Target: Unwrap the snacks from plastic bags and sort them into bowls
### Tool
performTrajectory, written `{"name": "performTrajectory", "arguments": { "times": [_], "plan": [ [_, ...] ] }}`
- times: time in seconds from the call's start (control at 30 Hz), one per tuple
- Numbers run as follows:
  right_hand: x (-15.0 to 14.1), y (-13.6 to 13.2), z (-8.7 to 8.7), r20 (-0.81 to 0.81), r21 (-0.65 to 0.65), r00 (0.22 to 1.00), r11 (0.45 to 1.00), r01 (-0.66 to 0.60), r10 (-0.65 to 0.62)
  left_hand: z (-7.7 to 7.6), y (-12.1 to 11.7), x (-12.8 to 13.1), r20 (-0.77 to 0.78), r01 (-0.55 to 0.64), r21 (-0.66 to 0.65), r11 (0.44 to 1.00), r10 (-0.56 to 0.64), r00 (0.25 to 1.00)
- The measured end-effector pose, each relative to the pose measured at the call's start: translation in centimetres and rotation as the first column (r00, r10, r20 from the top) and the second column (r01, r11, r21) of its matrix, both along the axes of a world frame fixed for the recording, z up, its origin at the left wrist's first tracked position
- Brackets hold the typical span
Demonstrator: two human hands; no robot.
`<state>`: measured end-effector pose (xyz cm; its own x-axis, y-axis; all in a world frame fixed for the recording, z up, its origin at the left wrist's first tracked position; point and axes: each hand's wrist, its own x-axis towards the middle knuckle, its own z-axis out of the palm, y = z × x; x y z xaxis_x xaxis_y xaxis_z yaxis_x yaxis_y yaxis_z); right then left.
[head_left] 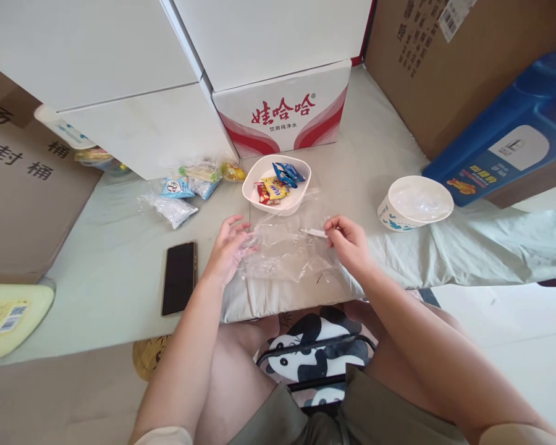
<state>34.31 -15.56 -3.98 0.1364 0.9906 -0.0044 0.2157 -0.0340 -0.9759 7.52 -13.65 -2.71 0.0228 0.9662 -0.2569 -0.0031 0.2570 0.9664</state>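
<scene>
A low table (106, 278) with a pale green cloth (467, 247) fills the middle. White cabinets (134, 68) stand behind it. Big brown cardboard boxes (421, 68) sit at both sides. The floor (528, 334) is light and smooth. Soft daylight makes everything bright.

The yellow container (9, 318) is cut off at the left edge, its label print too small to read.
</scene>
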Motion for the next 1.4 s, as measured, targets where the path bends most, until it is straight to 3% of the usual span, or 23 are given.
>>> {"name": "performTrajectory", "arguments": {
  "times": [0.07, 0.13, 0.33, 0.4, 0.5, 0.57, 0.7, 0.87, 1.0, 1.13, 1.23, 1.3, 1.4],
  "plan": [
    [0.2, 0.2, 0.0, -0.109, 0.000, 0.991, 0.997, 0.073, -0.072, -0.1, -0.1, -0.2, 0.011, 0.131, -0.028, 0.991, -0.131, 0.991],
    [0.4, 0.3, 0.1, -0.169, 0.001, 0.979, 0.994, 0.113, -0.111, -0.3, -0.1, -0.3, -0.009, 0.183, -0.020, 0.983, -0.183, 0.983],
    [0.7, 0.5, -0.2, -0.170, -0.018, 0.983, 0.997, 0.075, -0.077, -0.6, 0.4, -0.3, 0.061, -0.073, 0.152, 0.986, 0.065, 0.996],
    [0.7, 0.5, -0.4, -0.156, -0.012, 0.985, 0.997, 0.072, -0.073, -0.7, 0.5, -0.3, 0.063, -0.074, 0.169, 0.983, 0.065, 0.996],
    [0.7, 0.5, -0.7, -0.136, 0.023, 0.990, 0.999, 0.024, -0.021, -1.0, 0.5, -0.4, -0.065, -0.027, 0.168, 0.985, 0.038, 0.997],
    [0.8, 0.5, -0.9, -0.056, 0.059, 0.998, 0.998, -0.025, 0.028, -1.1, 0.5, -0.6, -0.156, -0.045, 0.198, 0.979, 0.077, 0.985],
    [1.2, 0.3, -1.2, 0.291, 0.171, 0.954, 0.978, -0.121, 0.067, -1.2, 0.6, -1.4, -0.326, -0.029, 0.290, 0.956, 0.127, 0.937],
    [1.6, 0.2, -1.3, 0.457, 0.282, 0.886, 0.958, -0.061, -0.078, -1.2, 0.6, -2.0, -0.561, 0.071, 0.365, 0.928, 0.159, 0.813],
    [1.8, 0.2, -1.1, 0.470, 0.398, 0.856, 0.917, 0.012, -0.215, -1.3, 0.7, -2.0, -0.438, 0.000, 0.408, 0.913, 0.196, 0.878],
    [2.1, 0.1, -0.3, 0.446, 0.494, 0.853, 0.869, 0.017, -0.270, -1.1, 0.9, -2.0, -0.199, -0.167, 0.354, 0.920, 0.248, 0.948],
    [2.3, 0.0, 0.3, 0.349, 0.405, 0.922, 0.914, 0.010, -0.165, -1.0, 1.1, -2.0, 0.008, -0.311, 0.256, 0.915, 0.319, 0.948],
    [2.2, -0.1, 0.7, 0.277, 0.294, 0.954, 0.955, 0.027, -0.112, -1.0, 1.3, -2.2, 0.065, -0.360, 0.224, 0.906, 0.355, 0.933],
    [2.0, -0.3, 1.1, 0.211, 0.207, 0.972, 0.977, 0.058, -0.102, -1.3, 1.2, -2.5, 0.020, -0.311, 0.349, 0.884, 0.324, 0.946]
  ]
}}
